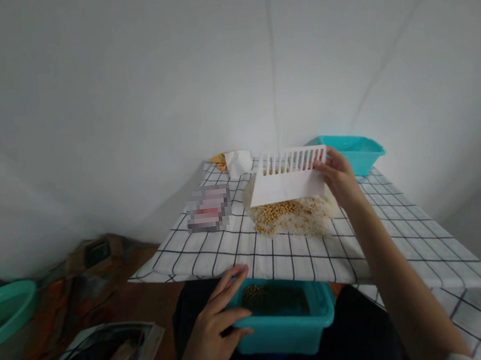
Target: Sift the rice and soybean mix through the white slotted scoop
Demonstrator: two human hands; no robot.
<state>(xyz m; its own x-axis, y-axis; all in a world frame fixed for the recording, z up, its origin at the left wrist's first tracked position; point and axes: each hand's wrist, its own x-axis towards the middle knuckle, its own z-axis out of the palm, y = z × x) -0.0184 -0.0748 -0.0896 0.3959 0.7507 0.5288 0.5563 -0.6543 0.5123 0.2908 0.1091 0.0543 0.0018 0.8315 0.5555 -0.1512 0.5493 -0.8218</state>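
My right hand (338, 174) grips the right end of a white slotted plastic board (286, 188), tilted above a spread-out heap. Yellow soybeans (276, 213) lie mixed with pale rice-like grains (314, 224) in that heap, partly hidden by the board. My left hand (220, 314) has its fingers stretched and spread against the left side of a teal plastic tub (278, 336). Some beans (255, 294) show inside the tub, toward its left; the rest of its inside is dark. The tub sits on my lap just below the table's front edge.
A checked cloth covers the table (218, 252). On it are a teal basin (365, 158) at back right, white tissue (238, 162) at the back, and a pixelated item (209, 209) on the left. A green basin (9, 313) and a picture board (151, 355) lie low left.
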